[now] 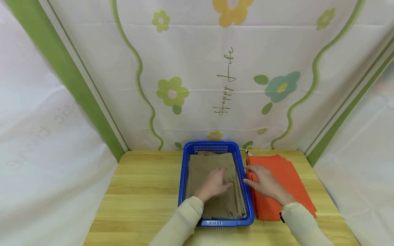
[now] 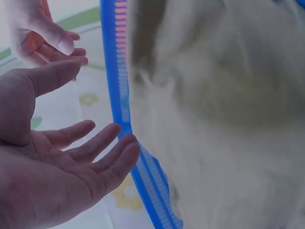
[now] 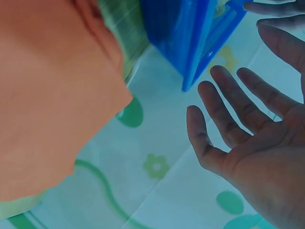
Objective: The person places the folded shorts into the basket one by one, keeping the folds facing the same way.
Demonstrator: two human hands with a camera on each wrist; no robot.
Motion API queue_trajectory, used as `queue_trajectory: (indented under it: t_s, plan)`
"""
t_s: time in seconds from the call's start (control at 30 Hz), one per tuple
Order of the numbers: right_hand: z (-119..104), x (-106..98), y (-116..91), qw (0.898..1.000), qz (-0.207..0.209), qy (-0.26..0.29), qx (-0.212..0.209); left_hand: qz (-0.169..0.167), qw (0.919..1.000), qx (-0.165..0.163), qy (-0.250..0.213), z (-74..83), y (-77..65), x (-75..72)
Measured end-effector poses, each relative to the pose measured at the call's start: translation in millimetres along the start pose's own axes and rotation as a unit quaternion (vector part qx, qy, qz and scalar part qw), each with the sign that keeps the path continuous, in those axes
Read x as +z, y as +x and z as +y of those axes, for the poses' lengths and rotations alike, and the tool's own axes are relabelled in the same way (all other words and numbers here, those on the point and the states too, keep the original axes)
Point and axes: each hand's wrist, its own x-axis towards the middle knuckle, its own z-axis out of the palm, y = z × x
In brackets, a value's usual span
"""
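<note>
Folded khaki cloth [image 1: 212, 201] fills a blue plastic basket [image 1: 226, 222] on the table, and also spreads across the left wrist view. Over the cloth hovers my left hand [image 1: 213, 184], its fingers loosely bent and nothing in them. My right hand [image 1: 266, 182] is just right of the basket, above a folded stack of orange cloth [image 1: 289, 174]. Its fingers are spread and hold nothing. In the right wrist view the orange cloth [image 3: 57, 95] lies to the left of the right hand [image 3: 257, 133], with a gap between them.
The wooden table [image 1: 144, 191] extends to the left of the basket. A white cord [image 1: 248, 150] lies behind the orange stack. White curtains with green bands and a flower-printed curtain [image 1: 197, 68] enclose the table at the back and sides.
</note>
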Motion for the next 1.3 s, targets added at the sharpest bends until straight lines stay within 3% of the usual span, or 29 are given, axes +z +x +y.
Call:
queue_trajectory:
  t_s: [0.23,0.47,0.9,1.3]
  plan:
    - [26,-7,-10,0.999,0.005,0.01,0.039,0.003,0.9951,0.007,-0.099,24.8,2.6,11.7]
    - [49,-9,-20,0.998,0.016,0.004,0.065,-0.018,0.9824,-0.03,-0.184,53.0,6.4,22.2]
    - [108,-14,-44,0.992,0.02,-0.02,0.124,-0.033,0.9662,-0.083,-0.242,95.9,14.2,52.2]
    - [148,-16,-58,0.97,-0.032,-0.02,0.241,-0.065,0.9374,-0.161,-0.302,114.1,17.0,86.3]
